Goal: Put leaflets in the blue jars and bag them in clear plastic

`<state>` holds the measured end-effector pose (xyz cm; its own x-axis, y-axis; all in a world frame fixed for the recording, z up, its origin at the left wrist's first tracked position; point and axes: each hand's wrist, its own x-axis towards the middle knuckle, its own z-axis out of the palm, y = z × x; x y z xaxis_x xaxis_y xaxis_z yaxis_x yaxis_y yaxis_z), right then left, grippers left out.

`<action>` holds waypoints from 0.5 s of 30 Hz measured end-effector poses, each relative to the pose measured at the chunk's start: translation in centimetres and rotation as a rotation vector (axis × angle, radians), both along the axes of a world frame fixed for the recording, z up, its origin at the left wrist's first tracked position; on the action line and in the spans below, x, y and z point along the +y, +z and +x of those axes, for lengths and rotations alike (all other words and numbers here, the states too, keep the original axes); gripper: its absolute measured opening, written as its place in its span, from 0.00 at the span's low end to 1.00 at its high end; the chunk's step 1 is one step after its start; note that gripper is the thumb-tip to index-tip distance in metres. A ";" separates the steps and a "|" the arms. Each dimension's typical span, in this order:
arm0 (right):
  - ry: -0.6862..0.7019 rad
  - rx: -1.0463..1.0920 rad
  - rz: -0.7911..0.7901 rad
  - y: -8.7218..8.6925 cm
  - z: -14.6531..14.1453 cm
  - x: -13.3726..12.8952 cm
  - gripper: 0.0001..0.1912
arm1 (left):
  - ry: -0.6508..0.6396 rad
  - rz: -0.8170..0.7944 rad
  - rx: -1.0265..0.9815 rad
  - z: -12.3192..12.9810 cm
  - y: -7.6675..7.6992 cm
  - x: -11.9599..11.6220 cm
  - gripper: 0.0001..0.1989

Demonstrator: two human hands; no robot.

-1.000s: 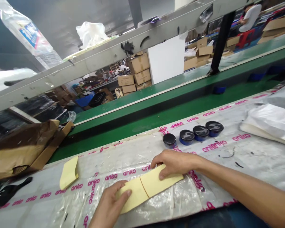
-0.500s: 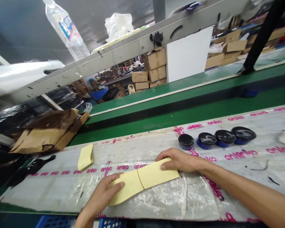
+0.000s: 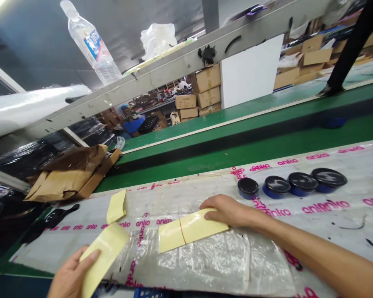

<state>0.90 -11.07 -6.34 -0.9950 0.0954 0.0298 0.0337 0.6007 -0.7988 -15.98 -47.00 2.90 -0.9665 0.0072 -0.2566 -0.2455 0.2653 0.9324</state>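
My left hand (image 3: 71, 273) is closed on a pale yellow paper strip (image 3: 107, 252), thumb on top, tilted at the lower left. My right hand (image 3: 226, 211) pinches the right end of a second yellow strip (image 3: 189, 227), which has a brown line across it. That strip lies over the plastic-covered work surface (image 3: 211, 265). A smaller curled yellow piece (image 3: 116, 207) lies just beyond the strip in my left hand. Several round containers with black lids and blue sides, one of them a small tub (image 3: 248, 188), stand beyond my right forearm.
A torn cardboard box (image 3: 77, 174) sits at the left, near a black object (image 3: 54, 217). Behind the work surface runs a green belt (image 3: 205, 153). A grey rail (image 3: 174, 60) crosses above, with a plastic bottle (image 3: 93, 45) on it. Stacked cartons (image 3: 205, 89) stand farther back.
My left hand has moved left and towards me, carrying one yellow strip away from the other. My right hand stays on the lined strip. The view has shifted slightly.
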 end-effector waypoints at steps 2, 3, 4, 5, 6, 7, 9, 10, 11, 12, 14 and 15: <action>-0.092 0.106 0.152 1.2 0.4 -1.4 0.12 | -0.066 0.042 -0.014 2.2 -1.0 2.5 0.35; -0.156 0.169 0.167 1.9 0.9 -2.1 0.13 | -0.126 0.098 0.026 3.5 -1.7 4.1 0.32; -0.224 0.223 0.131 2.8 1.4 -2.6 0.15 | -0.170 0.169 0.055 4.8 -2.4 5.9 0.30; -0.284 0.250 0.049 3.6 2.0 -3.0 0.16 | -0.201 0.241 0.068 6.0 -3.2 7.7 0.29; -0.325 0.246 -0.069 4.3 2.7 -3.3 0.18 | -0.239 0.294 0.079 7.2 -4.0 9.5 0.28; -0.348 0.222 -0.214 4.8 3.3 -3.5 0.20 | -0.278 0.337 0.078 8.3 -4.6 11.2 0.27; -0.351 0.189 -0.528 5.1 4.5 -3.6 0.23 | -0.365 0.389 0.035 10.0 -5.7 14.2 0.26; -0.356 0.211 -0.667 4.9 4.9 -3.5 0.25 | -0.413 0.397 0.001 10.7 -6.1 15.5 0.26; -0.380 0.260 -0.780 4.6 5.3 -3.4 0.27 | -0.463 0.391 -0.031 11.2 -6.4 16.6 0.26; -0.425 0.324 -0.862 4.1 5.6 -3.2 0.29 | -0.514 0.367 -0.052 11.8 -6.5 17.6 0.26; -0.518 0.417 -0.947 3.1 6.1 -2.6 0.33 | -0.591 0.291 -0.018 12.7 -6.4 19.2 0.27; -0.548 0.432 -0.973 2.8 6.3 -2.3 0.34 | -0.615 0.247 0.037 13.1 -6.2 19.7 0.30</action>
